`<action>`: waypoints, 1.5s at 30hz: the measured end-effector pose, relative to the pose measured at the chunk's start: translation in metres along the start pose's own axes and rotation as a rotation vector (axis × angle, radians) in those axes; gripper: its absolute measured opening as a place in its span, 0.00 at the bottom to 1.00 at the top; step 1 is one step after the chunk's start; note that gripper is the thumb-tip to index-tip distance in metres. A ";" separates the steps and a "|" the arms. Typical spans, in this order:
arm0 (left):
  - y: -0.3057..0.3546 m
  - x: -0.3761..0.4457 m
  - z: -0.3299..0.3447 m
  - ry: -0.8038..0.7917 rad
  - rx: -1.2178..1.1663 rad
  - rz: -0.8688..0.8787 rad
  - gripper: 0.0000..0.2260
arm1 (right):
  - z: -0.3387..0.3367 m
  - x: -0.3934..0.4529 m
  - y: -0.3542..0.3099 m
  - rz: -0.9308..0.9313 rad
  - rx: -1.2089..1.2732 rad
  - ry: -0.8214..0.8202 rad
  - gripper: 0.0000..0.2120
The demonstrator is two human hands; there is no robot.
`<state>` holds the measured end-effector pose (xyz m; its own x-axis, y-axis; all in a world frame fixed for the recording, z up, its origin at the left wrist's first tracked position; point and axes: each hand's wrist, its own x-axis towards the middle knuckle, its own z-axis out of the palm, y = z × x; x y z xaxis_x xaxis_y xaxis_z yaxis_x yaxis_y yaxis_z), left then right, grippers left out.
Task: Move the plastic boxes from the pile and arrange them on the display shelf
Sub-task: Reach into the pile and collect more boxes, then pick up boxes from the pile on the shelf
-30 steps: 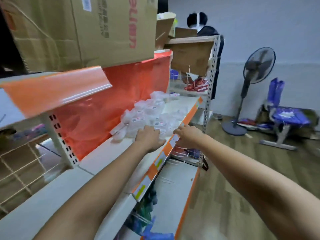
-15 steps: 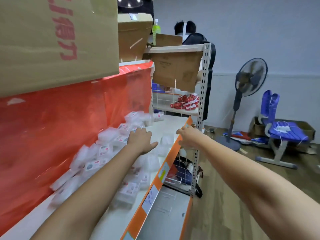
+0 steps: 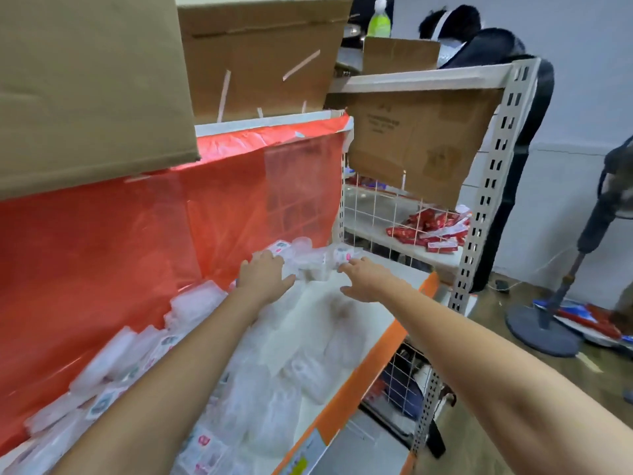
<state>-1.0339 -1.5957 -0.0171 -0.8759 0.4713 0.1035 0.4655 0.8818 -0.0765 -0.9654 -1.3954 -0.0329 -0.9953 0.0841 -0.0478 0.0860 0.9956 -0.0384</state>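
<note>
- Red plastic sheet (image 3: 120,252) walls the shelf's back; plastic boxes (image 3: 113,365) lie piled against it.
- Left hand (image 3: 263,279), fingers spread flat, rests on boxes at the far end, gripping nothing.
- Right hand (image 3: 363,277), fingers extended, touches a small box (image 3: 342,257); grip unclear.
- Bare display shelf (image 3: 404,286) runs to its orange edge.

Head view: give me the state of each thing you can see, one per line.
Left hand: open, fingers touching the far boxes.
Right hand: open, fingers reaching a box.
Plastic boxes: jumbled along the red sheet.
Display shelf: partly bare at the front.
Fan: upright, cannot tell if running.
</note>
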 end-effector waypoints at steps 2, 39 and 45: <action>-0.003 0.020 0.002 0.009 -0.021 -0.102 0.22 | -0.003 0.030 0.005 -0.075 0.015 0.011 0.25; 0.047 -0.060 0.028 0.418 -1.427 -0.429 0.28 | 0.013 0.054 0.045 -0.267 1.172 -0.243 0.16; 0.062 -0.089 0.038 0.508 -1.609 -0.458 0.28 | 0.024 0.024 0.041 -0.244 1.273 -0.341 0.19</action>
<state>-0.9320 -1.5832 -0.0688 -0.9842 -0.1184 0.1316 0.1411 -0.0760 0.9871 -0.9847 -1.3533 -0.0600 -0.9463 -0.2891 -0.1448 0.0761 0.2360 -0.9688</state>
